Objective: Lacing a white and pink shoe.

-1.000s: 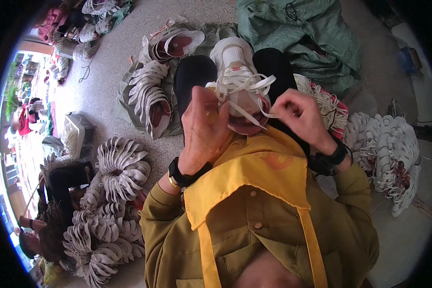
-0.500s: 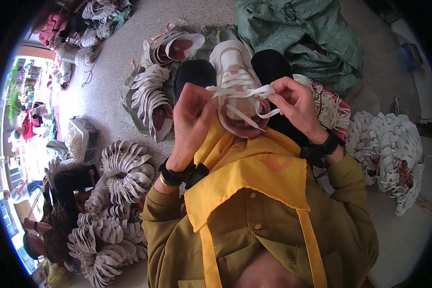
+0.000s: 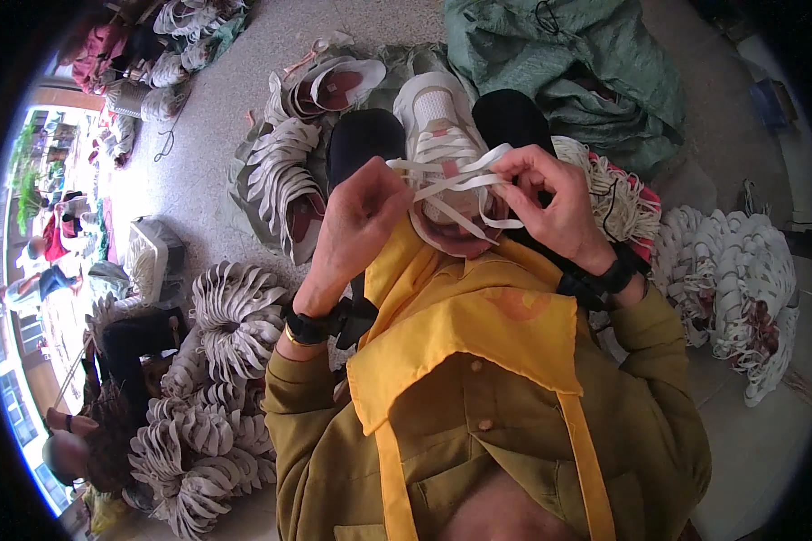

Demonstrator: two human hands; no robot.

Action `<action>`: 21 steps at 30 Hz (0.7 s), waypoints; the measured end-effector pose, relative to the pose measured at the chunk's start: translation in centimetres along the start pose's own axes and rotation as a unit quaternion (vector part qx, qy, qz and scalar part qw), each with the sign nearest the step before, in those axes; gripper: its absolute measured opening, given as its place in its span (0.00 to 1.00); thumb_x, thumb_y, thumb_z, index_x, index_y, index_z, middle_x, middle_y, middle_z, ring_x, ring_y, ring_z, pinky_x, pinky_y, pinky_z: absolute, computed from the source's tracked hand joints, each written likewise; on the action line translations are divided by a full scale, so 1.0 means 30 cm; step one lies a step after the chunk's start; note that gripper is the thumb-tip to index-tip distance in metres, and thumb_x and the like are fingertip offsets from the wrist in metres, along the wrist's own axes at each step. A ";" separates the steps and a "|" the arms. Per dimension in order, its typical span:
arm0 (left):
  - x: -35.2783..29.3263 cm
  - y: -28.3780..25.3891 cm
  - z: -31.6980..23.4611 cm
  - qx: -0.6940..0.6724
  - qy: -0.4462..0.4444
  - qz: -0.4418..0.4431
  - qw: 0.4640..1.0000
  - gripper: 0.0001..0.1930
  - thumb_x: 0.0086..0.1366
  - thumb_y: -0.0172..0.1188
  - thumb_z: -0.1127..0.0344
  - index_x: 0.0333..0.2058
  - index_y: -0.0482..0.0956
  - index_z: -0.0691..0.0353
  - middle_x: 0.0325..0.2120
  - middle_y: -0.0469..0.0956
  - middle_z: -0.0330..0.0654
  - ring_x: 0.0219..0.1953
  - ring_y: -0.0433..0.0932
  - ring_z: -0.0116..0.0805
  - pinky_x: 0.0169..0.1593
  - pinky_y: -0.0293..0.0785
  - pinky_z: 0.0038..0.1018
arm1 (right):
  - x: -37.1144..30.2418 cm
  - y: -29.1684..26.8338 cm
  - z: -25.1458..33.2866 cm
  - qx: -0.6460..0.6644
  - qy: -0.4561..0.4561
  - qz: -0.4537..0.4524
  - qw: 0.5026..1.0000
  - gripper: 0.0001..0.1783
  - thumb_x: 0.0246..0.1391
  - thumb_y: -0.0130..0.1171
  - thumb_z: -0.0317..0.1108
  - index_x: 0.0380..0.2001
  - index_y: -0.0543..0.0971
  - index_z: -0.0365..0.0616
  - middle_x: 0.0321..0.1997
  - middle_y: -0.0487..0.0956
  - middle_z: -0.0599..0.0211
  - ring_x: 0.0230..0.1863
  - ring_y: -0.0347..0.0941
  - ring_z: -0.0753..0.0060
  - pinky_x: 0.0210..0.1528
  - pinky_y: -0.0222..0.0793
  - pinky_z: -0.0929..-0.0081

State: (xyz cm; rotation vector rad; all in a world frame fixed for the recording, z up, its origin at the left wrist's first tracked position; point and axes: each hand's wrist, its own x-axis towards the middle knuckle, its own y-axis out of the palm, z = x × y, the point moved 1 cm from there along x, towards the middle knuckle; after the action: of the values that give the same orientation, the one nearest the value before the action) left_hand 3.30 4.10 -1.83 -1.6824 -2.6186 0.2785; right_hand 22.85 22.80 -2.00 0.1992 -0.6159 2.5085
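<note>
Beyond your yellow apron, your left hand and right hand each pinched the white lace, though the left fingertips were partly hidden behind the curled fingers. The pale shoe sat between your dark-clad knees, toe away from you, its middle partly covered by crossing strands. Farther out, the upper edge cut off a green sack, whose contents were hard to make out.
</note>
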 end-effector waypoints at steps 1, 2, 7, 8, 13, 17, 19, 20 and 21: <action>0.001 0.002 -0.009 -0.017 -0.005 0.006 1.000 0.04 0.71 0.60 0.72 0.36 0.74 0.64 0.29 0.74 0.30 0.34 0.69 0.14 0.39 0.66 0.17 | 0.005 0.001 -0.004 0.008 0.004 -0.006 1.000 0.06 0.57 0.65 0.22 0.38 0.79 0.39 0.31 0.80 0.72 0.24 0.72 0.88 0.26 0.67 0.82; 0.002 0.003 -0.017 -0.041 -0.003 0.001 0.999 0.04 0.71 0.60 0.72 0.36 0.74 0.64 0.30 0.75 0.30 0.35 0.69 0.15 0.40 0.67 0.17 | 0.008 0.001 -0.003 -0.004 -0.002 -0.005 1.000 0.06 0.58 0.65 0.23 0.39 0.80 0.39 0.31 0.80 0.72 0.24 0.73 0.88 0.26 0.67 0.82; 0.006 0.003 -0.044 -0.081 -0.008 -0.034 0.996 0.05 0.71 0.61 0.71 0.39 0.73 0.63 0.34 0.77 0.31 0.39 0.72 0.16 0.45 0.69 0.18 | 0.029 -0.011 0.019 -0.071 -0.025 -0.004 0.997 0.06 0.58 0.64 0.22 0.39 0.81 0.37 0.34 0.81 0.69 0.28 0.78 0.83 0.28 0.72 0.81; 0.005 0.002 -0.042 -0.088 -0.006 -0.037 0.995 0.05 0.71 0.61 0.71 0.39 0.73 0.63 0.34 0.77 0.32 0.39 0.72 0.16 0.45 0.69 0.18 | 0.031 -0.009 0.017 -0.063 -0.040 -0.005 0.997 0.06 0.58 0.64 0.21 0.39 0.81 0.37 0.35 0.81 0.68 0.29 0.79 0.81 0.29 0.74 0.80; -0.010 -0.007 -0.023 -0.098 -0.006 -0.042 0.994 0.06 0.70 0.62 0.72 0.40 0.73 0.63 0.35 0.77 0.31 0.40 0.73 0.17 0.46 0.70 0.18 | 0.028 -0.015 0.006 0.017 -0.025 -0.006 1.000 0.06 0.58 0.62 0.19 0.39 0.80 0.35 0.38 0.81 0.63 0.35 0.84 0.73 0.33 0.80 0.77; -0.022 -0.013 -0.013 -0.095 -0.008 -0.040 0.995 0.06 0.69 0.62 0.73 0.40 0.73 0.62 0.35 0.76 0.31 0.40 0.73 0.16 0.46 0.70 0.18 | 0.038 -0.040 -0.014 -0.053 -0.035 0.012 0.998 0.06 0.58 0.62 0.19 0.39 0.81 0.36 0.37 0.81 0.62 0.34 0.83 0.71 0.33 0.79 0.76; -0.023 -0.008 -0.014 -0.101 -0.003 -0.046 0.994 0.06 0.69 0.62 0.73 0.40 0.73 0.62 0.35 0.76 0.31 0.39 0.73 0.16 0.46 0.70 0.18 | 0.046 -0.040 -0.005 -0.079 -0.050 0.021 0.995 0.05 0.58 0.62 0.20 0.38 0.81 0.36 0.36 0.81 0.62 0.33 0.83 0.70 0.33 0.78 0.76; -0.022 -0.007 -0.012 -0.102 0.000 -0.046 0.994 0.06 0.69 0.62 0.73 0.40 0.73 0.62 0.35 0.76 0.31 0.39 0.73 0.16 0.46 0.70 0.18 | 0.046 -0.039 -0.006 -0.082 -0.055 0.024 0.995 0.05 0.58 0.62 0.20 0.38 0.81 0.37 0.36 0.81 0.62 0.33 0.83 0.70 0.33 0.78 0.76; -0.022 -0.007 -0.010 -0.103 0.004 -0.046 0.994 0.06 0.69 0.62 0.74 0.40 0.73 0.62 0.34 0.76 0.31 0.39 0.73 0.16 0.45 0.70 0.18 | 0.047 -0.038 -0.008 -0.085 -0.060 0.026 0.994 0.05 0.58 0.63 0.20 0.38 0.81 0.37 0.35 0.81 0.62 0.32 0.83 0.70 0.33 0.78 0.76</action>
State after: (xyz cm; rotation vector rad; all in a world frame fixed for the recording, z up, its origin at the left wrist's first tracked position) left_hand 3.43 3.47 -1.44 -1.6052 -2.7927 0.0009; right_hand 22.28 24.42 -1.41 0.2748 -0.8905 2.4904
